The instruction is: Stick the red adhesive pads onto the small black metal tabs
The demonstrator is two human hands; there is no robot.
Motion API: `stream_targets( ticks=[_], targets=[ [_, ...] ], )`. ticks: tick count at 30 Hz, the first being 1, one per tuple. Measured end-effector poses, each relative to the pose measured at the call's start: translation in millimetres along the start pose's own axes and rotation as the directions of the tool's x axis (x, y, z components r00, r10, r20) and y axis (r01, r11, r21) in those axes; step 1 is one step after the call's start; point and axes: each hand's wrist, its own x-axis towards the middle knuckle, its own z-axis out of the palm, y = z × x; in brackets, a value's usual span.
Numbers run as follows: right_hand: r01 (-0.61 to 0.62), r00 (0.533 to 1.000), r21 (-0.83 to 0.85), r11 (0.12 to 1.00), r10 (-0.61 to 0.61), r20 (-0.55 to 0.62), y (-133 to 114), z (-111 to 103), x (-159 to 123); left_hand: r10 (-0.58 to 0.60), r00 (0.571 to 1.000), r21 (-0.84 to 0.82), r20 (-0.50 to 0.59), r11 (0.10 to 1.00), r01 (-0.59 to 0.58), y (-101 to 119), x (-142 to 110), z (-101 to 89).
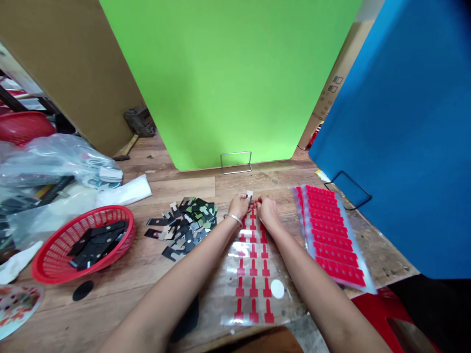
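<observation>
1. Head view: our left hand (pixel 240 206) pinches a tab (pixel 249 194) at the sheet's (pixel 247 267) far end.
2. Right hand (pixel 268 211) beside it; grip, we cannot tell.
3. We judge the tab light, stiffish; hold by edges.

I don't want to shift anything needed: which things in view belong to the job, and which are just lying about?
Seem to belong:
red sticker sheet, right hand at its far end
small piece in the left hand
pile of small pieces
basket with dark pieces
other red sticker sheets

Seem just lying about:
plastic bags
dark disc
green board
blue board
</observation>
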Motion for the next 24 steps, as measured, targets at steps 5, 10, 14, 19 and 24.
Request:
stream_targets(
  ticks=[5,10,14,19,24],
  targets=[
    [0.012,1.000,-0.009,1.000,-0.012,-0.010,-1,4,-4,0.004,1.000,0.042,0.011,0.999,-0.004,-6,6,0.0],
    [-0.021,0.997,-0.033,0.999,0.023,0.071,-4,0,16,-0.010,0.999,0.070,0.048,0.998,0.007,-5,8,-2.3],
    [-0.049,0.991,-0.047,0.998,0.054,0.126,-3,0,28,-0.025,0.996,0.077,0.084,0.997,0.018,-3,9,-4.3],
    [-0.024,0.999,-0.025,0.999,0.025,0.032,0,2,15,-0.038,0.996,0.076,0.082,0.997,0.031,-6,12,-3.8],
    [0.040,0.999,0.014,0.999,-0.040,-0.024,4,4,-1,-0.044,0.996,0.071,0.074,0.997,0.039,-8,14,-2.7]
  ],
)
